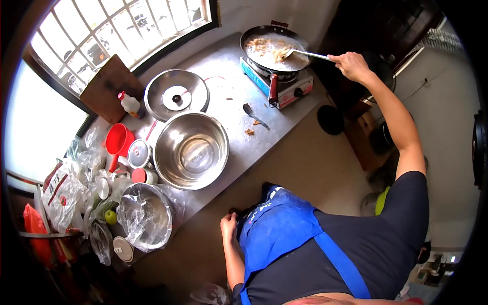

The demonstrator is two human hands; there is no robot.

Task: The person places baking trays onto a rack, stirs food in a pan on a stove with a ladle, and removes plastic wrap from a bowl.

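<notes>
My right hand (351, 66) is closed around the handle of a long spatula (314, 55). The spatula's head lies in a black wok (243, 56), among pale brown pieces of food (269, 49) in foamy, bubbling liquid. The wok rests on a portable gas stove (303, 90), its dark red handle (273, 90) pointing toward me. Low beside my blue apron (279, 223), my left hand (229, 225) has its fingers curled next to dark cloth; whatever it may hold is hidden.
On the metal counter (229, 71) are a black spoon (255, 117), food scraps, a large steel bowl (190, 150), an upturned lid (176, 94) and a red dipper (119, 140). A plastic-covered bowl (147, 216) and bags (66, 193) crowd the left end. A barred window stands behind.
</notes>
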